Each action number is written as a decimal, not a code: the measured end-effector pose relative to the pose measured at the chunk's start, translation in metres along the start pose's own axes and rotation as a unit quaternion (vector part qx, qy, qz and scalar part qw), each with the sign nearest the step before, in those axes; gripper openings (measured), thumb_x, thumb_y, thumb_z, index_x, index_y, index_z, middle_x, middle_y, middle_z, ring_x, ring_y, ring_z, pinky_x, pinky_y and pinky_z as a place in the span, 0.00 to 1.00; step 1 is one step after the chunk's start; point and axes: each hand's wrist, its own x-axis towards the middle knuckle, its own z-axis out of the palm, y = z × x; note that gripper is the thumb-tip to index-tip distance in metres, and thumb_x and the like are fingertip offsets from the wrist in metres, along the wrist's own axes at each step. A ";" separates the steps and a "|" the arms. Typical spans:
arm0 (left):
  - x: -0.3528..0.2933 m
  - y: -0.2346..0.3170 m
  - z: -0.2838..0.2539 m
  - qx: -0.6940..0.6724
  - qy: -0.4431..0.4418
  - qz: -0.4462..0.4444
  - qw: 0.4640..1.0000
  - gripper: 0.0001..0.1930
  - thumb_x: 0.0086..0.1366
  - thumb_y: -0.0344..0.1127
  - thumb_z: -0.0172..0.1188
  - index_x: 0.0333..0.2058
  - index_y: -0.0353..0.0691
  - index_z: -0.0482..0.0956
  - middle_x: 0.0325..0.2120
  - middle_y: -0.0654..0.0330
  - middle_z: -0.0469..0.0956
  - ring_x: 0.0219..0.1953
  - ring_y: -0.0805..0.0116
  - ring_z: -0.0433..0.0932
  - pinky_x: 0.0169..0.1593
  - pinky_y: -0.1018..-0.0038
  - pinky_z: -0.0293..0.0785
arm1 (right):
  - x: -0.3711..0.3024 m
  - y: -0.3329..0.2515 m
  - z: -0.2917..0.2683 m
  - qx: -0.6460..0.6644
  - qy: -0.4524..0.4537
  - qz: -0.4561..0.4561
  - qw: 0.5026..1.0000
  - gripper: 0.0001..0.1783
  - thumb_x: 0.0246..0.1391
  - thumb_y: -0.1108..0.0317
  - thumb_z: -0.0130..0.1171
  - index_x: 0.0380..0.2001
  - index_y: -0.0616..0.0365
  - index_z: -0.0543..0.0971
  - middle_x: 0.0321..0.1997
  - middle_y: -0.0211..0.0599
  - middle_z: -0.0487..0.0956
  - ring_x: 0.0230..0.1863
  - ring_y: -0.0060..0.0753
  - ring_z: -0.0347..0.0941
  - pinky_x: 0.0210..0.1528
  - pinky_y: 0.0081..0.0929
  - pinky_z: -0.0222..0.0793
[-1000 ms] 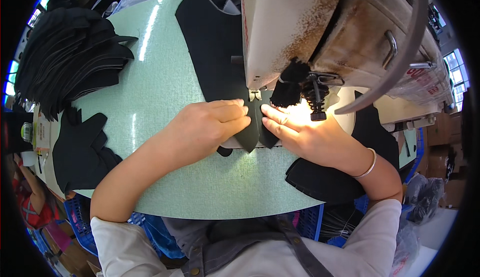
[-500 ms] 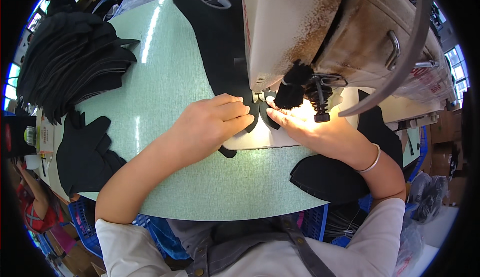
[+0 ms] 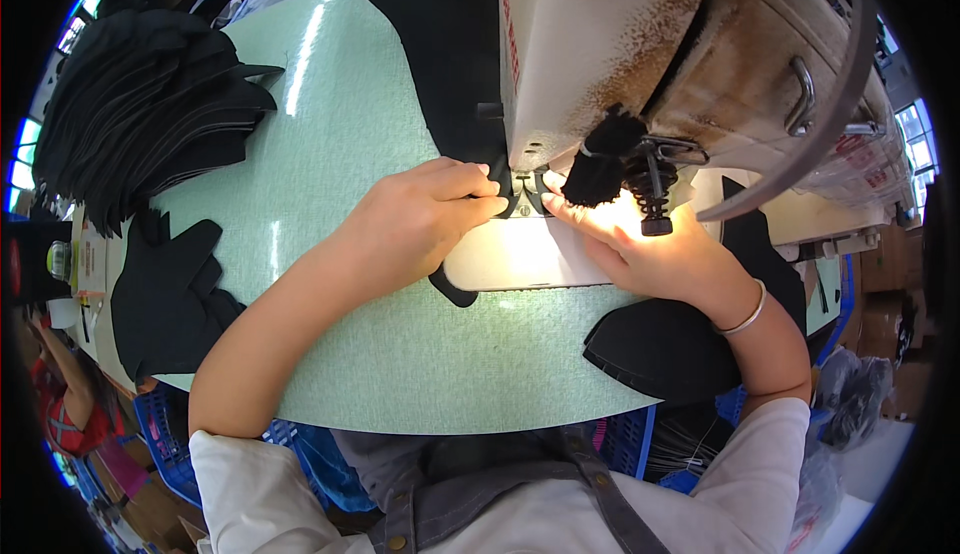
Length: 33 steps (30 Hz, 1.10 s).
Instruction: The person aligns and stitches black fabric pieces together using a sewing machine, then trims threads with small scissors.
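Observation:
A length of black fabric point(image 3: 455, 84) runs under the sewing machine point(image 3: 590, 49); its near ends part beside the presser foot point(image 3: 523, 182). My left hand point(image 3: 425, 216) is closed, its fingertips pinching the fabric edge just left of the foot. To the right of the foot, my right hand point(image 3: 650, 252) lies with its fingers stretched out, the tips resting on the other edge. The machine's lamp lights the pale bed plate point(image 3: 530, 254) between my hands. Some of the fabric under my fingers is hidden.
A tall stack of black cut pieces point(image 3: 150, 104) stands at the far left, more pieces point(image 3: 170, 299) nearer. Another rounded black piece point(image 3: 660, 349) lies by my right forearm. Blue baskets point(image 3: 625, 444) sit below the green table's edge point(image 3: 450, 424). A person point(image 3: 75, 404) is at the left.
The fabric has slid away from me under the presser foot, and its two near ends show less. Both hands have moved slightly forward with it.

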 end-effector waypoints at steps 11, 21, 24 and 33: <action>-0.001 0.006 -0.001 -0.011 -0.006 -0.024 1.000 0.12 0.53 0.23 0.58 0.38 0.34 0.80 0.39 0.57 0.79 0.42 0.59 0.79 0.43 0.69 0.78 | 0.001 -0.002 -0.006 0.044 -0.024 0.020 0.999 0.25 0.47 0.72 0.55 0.52 0.50 0.78 0.32 0.30 0.79 0.26 0.34 0.74 0.29 0.33 0.71; -0.001 0.014 0.009 0.038 0.000 -0.058 0.998 0.17 0.51 0.22 0.57 0.43 0.29 0.78 0.45 0.53 0.75 0.52 0.57 0.75 0.50 0.69 0.75 | 0.002 0.000 0.016 0.169 0.017 0.083 0.982 0.16 0.44 0.71 0.58 0.40 0.52 0.79 0.31 0.35 0.78 0.30 0.39 0.76 0.30 0.36 0.69; -0.001 0.015 0.009 0.023 0.001 -0.070 0.997 0.19 0.52 0.22 0.57 0.45 0.27 0.77 0.45 0.52 0.75 0.53 0.56 0.74 0.53 0.68 0.74 | 0.002 0.000 0.015 0.136 -0.022 0.077 0.987 0.17 0.43 0.71 0.58 0.41 0.53 0.78 0.31 0.35 0.78 0.30 0.40 0.76 0.31 0.36 0.69; 0.001 0.012 0.005 -0.015 -0.005 -0.088 0.996 0.16 0.56 0.25 0.59 0.45 0.31 0.78 0.48 0.54 0.75 0.53 0.56 0.74 0.53 0.66 0.73 | 0.007 -0.003 0.013 0.113 -0.046 0.072 0.990 0.21 0.45 0.72 0.56 0.46 0.54 0.78 0.31 0.32 0.78 0.29 0.37 0.76 0.29 0.35 0.68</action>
